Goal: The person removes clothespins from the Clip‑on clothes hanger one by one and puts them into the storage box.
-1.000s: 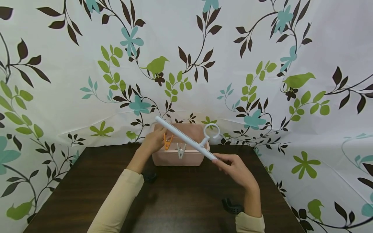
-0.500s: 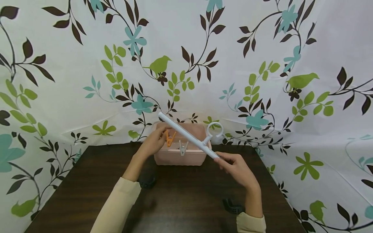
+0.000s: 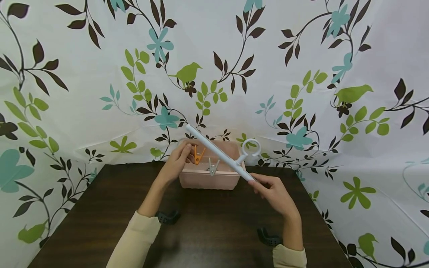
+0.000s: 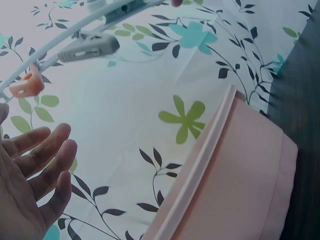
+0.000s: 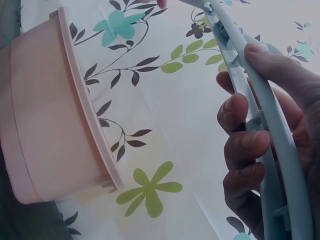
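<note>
In the head view my right hand (image 3: pixel 273 191) grips the lower right end of a pale blue clip hanger (image 3: pixel 218 150), held slanted over the table with its far end raised. The right wrist view shows fingers and thumb wrapped round its double rail. From the hanger dangle an orange clip (image 3: pixel 198 155) and a grey clip (image 3: pixel 213 167). My left hand (image 3: pixel 175 163) is just left of the orange clip. In the left wrist view its fingers (image 4: pixel 55 170) are spread and loosely bent, with nothing between them, below the orange clip (image 4: pixel 29 85) on the rail.
Behind and below the hanger, a pink plastic bin (image 3: pixel 209 181) stands at the back of the dark wooden table (image 3: pixel 214 230). A white sheet (image 3: pixel 288 44) with leaf and bird prints hangs behind and around the table. Black devices (image 3: pixel 167 217) are worn on both wrists.
My left hand has drawn a little away from the orange clip, and the gap between them has widened. The right hand keeps its grip on the hanger, whose left end has risen slightly.
</note>
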Demonstrator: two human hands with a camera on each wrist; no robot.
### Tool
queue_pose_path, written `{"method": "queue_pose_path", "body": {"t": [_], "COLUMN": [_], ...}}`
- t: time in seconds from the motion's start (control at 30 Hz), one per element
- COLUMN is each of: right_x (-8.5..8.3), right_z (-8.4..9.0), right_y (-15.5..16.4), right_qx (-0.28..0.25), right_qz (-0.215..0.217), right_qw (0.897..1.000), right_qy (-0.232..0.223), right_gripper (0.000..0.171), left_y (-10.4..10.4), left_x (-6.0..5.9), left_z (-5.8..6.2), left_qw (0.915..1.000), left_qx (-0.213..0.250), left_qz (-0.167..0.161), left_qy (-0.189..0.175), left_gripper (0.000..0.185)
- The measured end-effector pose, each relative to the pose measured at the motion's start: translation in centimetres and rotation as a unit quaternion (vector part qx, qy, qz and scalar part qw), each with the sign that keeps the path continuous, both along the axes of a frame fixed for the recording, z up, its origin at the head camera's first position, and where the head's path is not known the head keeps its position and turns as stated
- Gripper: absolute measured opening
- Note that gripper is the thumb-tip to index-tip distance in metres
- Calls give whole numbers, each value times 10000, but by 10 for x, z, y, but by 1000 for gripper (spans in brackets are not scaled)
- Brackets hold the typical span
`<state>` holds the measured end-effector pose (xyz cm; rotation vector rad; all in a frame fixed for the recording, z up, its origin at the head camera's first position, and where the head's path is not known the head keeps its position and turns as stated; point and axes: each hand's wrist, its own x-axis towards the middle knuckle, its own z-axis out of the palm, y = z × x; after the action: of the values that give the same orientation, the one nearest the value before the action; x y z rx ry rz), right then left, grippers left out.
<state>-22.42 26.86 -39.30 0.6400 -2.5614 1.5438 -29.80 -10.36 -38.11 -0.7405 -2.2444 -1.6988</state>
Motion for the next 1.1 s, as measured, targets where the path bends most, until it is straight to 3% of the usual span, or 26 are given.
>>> {"method": "queue_pose_path", "body": {"t": [0.13,0.5,1.1], "right_x": [0,-1,0], "right_z": [0,-1,-1], "right_y": [-1,-4,-10], "right_qx": [1,-25,-17], "right_qz": [7,-11,2], "right_qw": [10000,10000,9999], "right_qy": [77,64,-139], "right_gripper": [26,26,26], "left_y": [2,11,9], "left_x": [5,18,22], "left_z": [2,3,1], "left_qw": [9999,9996,9962], "left_qx": [41,211,530], "left_qz": [-90,-88,-641], "left_qy": [137,-184,-255], "left_gripper": [39,36,28]}}
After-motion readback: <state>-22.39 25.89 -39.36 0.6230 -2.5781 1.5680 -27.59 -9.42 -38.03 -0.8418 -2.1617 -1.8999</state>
